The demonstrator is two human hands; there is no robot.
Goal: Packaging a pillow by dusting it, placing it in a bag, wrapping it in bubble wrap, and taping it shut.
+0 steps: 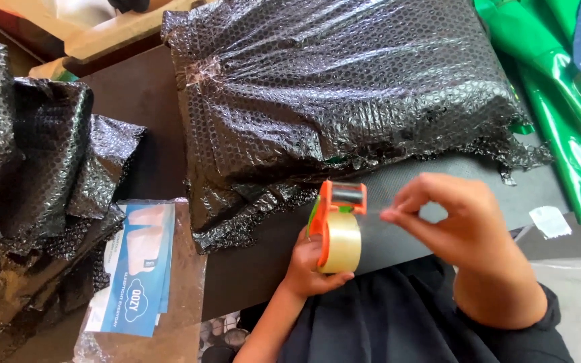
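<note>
Left hand (pixel 307 265) gripped the orange tape dispenser (pixel 336 225) at 6 o'clock of the black bubble-wrapped parcel (pixel 344 94), right hand (pixel 455 225) fingers pinched the clear tape end at 3 o'clock; dispenser looked light, rigid, tape sticky, thin, best held by its edge

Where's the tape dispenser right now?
Head view, lower centre: the tape dispenser sits in the left hand, just below the black bubble-wrapped parcel.

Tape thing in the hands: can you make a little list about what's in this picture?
left hand: holds the orange tape dispenser with a clear tape roll
right hand: fingers pinched at the tape end, beside the dispenser
parcel: big, wrapped in black bubble wrap, on the dark table
left side: loose black bubble wrap, blue-and-white packet
right side: green plastic bags
</note>
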